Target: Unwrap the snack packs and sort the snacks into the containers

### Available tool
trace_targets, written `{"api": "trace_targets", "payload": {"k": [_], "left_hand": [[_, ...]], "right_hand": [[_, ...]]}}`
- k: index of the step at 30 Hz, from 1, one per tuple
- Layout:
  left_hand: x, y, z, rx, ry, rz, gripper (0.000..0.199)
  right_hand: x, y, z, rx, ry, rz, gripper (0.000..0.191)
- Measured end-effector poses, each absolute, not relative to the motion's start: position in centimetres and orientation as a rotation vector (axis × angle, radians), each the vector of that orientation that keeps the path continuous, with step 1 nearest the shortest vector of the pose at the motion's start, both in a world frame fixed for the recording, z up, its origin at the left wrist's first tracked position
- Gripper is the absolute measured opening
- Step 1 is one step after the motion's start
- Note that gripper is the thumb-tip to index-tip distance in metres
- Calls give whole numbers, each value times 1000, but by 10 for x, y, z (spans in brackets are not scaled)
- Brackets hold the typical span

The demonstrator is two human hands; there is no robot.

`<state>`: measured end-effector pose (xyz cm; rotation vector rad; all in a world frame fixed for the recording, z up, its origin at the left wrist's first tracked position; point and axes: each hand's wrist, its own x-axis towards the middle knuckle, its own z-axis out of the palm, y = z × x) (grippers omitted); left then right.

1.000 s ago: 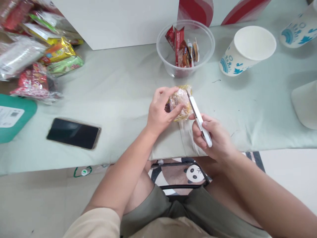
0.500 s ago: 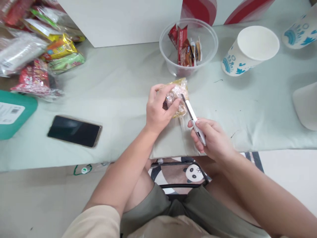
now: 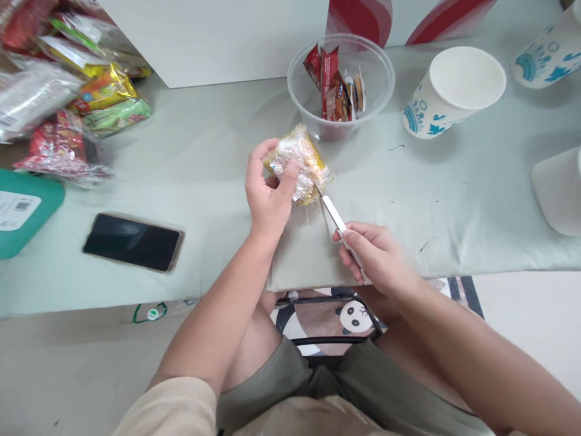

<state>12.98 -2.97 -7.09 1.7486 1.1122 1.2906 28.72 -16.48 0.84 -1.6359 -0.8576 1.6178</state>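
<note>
My left hand (image 3: 269,197) is closed on a clear and yellow wrapped packet (image 3: 304,158), thumb on top and fingers behind it. In my right hand (image 3: 374,257) is a white utility knife (image 3: 334,213), its dark blade tip touching or just at the packet's lower right edge. Just behind the packet stands a clear round plastic bowl (image 3: 384,94) with several small packs in it, some with red wrappers (image 3: 330,72).
At the left lie a black phone (image 3: 133,242), a green container (image 3: 34,203) and a pile of packaged snacks (image 3: 68,97). Several paper cups (image 3: 454,91) stand on the right. A white box (image 3: 218,39) borders the table's back.
My left hand has moved left, and the packet is now raised and tilted with more of it showing. The knife has shifted slightly left and down, from over the packet's middle to its lower edge.
</note>
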Motion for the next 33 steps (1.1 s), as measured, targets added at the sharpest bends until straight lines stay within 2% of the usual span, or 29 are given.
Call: {"api": "trace_targets", "payload": {"k": [4, 7, 10, 12, 18, 20, 24, 28, 33], "left_hand": [[124, -20, -77, 1547, 1202, 1410, 57], [116, -13, -78, 1356, 1130, 1393, 50], [113, -12, -74, 1379, 1076, 1374, 42], [115, -16, -69, 1459, 1056, 1333, 44], [131, -38, -56, 1486, 922, 1031, 55], [135, -43, -52, 1495, 856, 973, 59], [140, -50, -47, 1579, 792, 882, 56], [143, -53, -46, 1675, 804, 882, 46], [140, -46, -49, 1612, 875, 962, 50]], "right_hand": [[300, -167, 1, -1646, -1291, 1372, 27], [322, -163, -7, -1705, -1638, 839, 21], [348, -152, -20, -1839, -1648, 292, 22], [365, -144, -32, -1931, -1626, 82, 24], [392, -137, -49, -2107, -1587, -77, 24], [383, -141, -44, -1969, -1588, -119, 30], [343, -150, -28, -1598, -1776, 75, 33], [316, -153, -25, -1533, -1840, 92, 23], [318, -154, -25, -1388, -1847, 135, 19]]}}
